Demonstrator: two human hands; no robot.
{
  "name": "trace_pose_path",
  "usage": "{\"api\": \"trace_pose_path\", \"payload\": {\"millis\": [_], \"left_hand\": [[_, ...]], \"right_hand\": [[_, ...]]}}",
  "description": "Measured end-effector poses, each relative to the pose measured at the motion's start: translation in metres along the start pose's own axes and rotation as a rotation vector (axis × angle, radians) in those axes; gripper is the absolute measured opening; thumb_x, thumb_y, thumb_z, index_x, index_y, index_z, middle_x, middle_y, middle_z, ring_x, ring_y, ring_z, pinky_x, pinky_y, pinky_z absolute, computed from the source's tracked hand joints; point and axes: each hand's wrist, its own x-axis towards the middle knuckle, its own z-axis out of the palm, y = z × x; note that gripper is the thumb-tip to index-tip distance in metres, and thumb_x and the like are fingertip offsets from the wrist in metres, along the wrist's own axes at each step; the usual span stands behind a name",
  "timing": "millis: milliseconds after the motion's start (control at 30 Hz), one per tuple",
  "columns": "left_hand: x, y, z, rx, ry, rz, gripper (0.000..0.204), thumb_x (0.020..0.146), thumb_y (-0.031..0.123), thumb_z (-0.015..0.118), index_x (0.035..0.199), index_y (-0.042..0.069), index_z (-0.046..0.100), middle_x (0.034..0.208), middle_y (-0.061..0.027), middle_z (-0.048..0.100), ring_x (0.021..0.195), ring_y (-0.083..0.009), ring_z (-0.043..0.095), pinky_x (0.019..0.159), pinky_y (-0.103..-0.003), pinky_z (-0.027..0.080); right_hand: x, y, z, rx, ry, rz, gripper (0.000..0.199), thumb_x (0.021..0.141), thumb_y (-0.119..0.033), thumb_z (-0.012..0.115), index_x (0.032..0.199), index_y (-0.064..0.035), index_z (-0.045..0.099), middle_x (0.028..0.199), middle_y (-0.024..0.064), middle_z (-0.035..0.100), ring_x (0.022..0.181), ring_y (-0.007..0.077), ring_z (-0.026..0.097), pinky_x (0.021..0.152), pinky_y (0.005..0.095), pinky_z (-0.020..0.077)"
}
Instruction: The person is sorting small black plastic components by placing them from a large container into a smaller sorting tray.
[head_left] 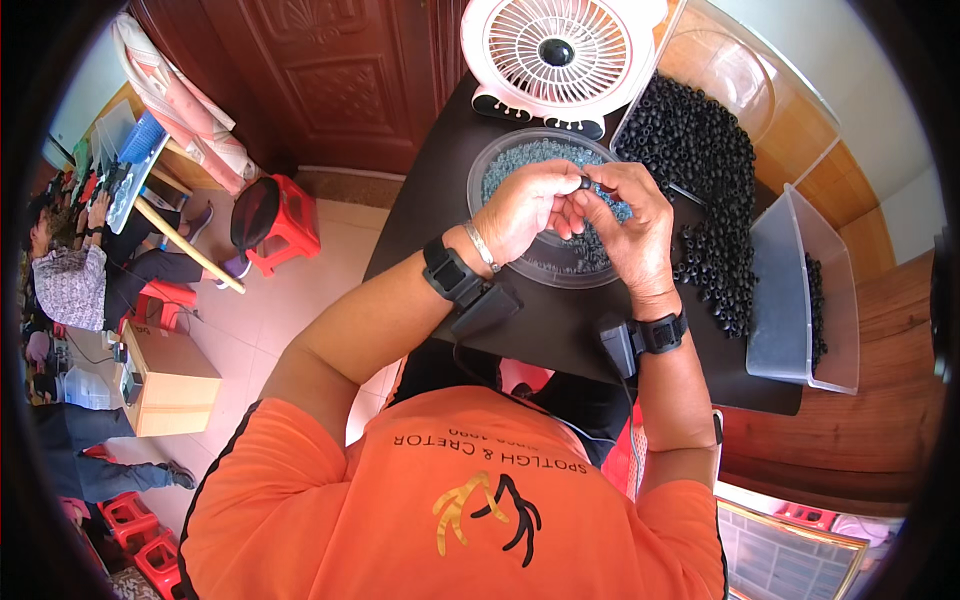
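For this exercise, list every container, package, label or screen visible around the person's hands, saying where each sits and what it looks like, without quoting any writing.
Round clear tray: under the hands, holds grey-blue beads.
Clear plastic bin: table's right edge, rectangular, a few black rings inside.
No labels or screens show.

Head camera, looking steeply down, close above table [560,330].

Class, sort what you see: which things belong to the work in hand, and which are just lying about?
In use: left hand, right hand, small black ring, round dish of grey-blue pieces, heap of black rings.

Lying about: white fan, clear plastic bin, red stool.
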Motion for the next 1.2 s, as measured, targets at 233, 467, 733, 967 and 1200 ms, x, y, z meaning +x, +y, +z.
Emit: {"api": "trace_pose_path", "payload": {"millis": [233,467,733,967,1200], "left_hand": [[-0.001,0.002,0.002,0.135,0.02,-0.025,0.018,0.092,0.021,0.052,0.098,0.005,0.056,0.081,-0.0031,0.059,0.068,-0.0118,0.059,0.062,-0.025,0.048],[0.0,0.004,0.002,0.168,0.016,-0.028,0.017,0.091,0.02,0.052,0.096,0.005,0.056,0.079,-0.0025,0.058,0.068,-0.0112,0.059,0.063,-0.024,0.048],[0.003,0.02,-0.012,0.265,0.213,0.081,0.019,0.091,0.02,0.052,0.092,0.003,0.06,0.077,-0.0043,0.061,0.067,-0.0142,0.061,0.061,-0.025,0.048],[0.002,0.024,-0.019,0.203,0.248,0.1,0.017,0.09,0.019,0.051,0.092,0.004,0.06,0.079,-0.0054,0.062,0.066,-0.0153,0.061,0.061,-0.026,0.048],[0.003,0.026,-0.018,0.204,0.232,0.091,0.018,0.089,0.02,0.05,0.091,0.005,0.059,0.078,-0.0053,0.063,0.067,-0.0152,0.061,0.061,-0.026,0.048]], "right_hand": [[0.002,-0.004,0.001,0.004,-0.002,-0.048,0.026,0.07,0.001,0.072,0.094,-0.0035,0.066,0.093,0.0099,0.065,0.09,0.0269,0.063,0.081,0.0346,0.0507],[0.002,-0.002,0.002,0.025,0.026,-0.061,0.027,0.066,0.003,0.074,0.091,-0.0046,0.064,0.09,0.008,0.065,0.089,0.0249,0.063,0.079,0.033,0.0508],[0.002,0.001,-0.002,-0.037,-0.063,0.088,0.012,0.073,-0.005,0.072,0.084,-0.0035,0.066,0.085,0.0095,0.065,0.082,0.0254,0.063,0.074,0.0329,0.05],[-0.01,-0.003,0.003,-0.375,-0.521,-0.06,0.007,0.076,-0.013,0.066,0.08,-0.0074,0.066,0.079,0.0089,0.062,0.081,0.0302,0.059,0.073,0.0407,0.0484],[-0.008,0.011,0.002,-0.396,-0.424,0.033,0.007,0.078,-0.011,0.063,0.081,-0.0075,0.067,0.08,0.0091,0.063,0.084,0.0301,0.06,0.074,0.0412,0.0491]]}}
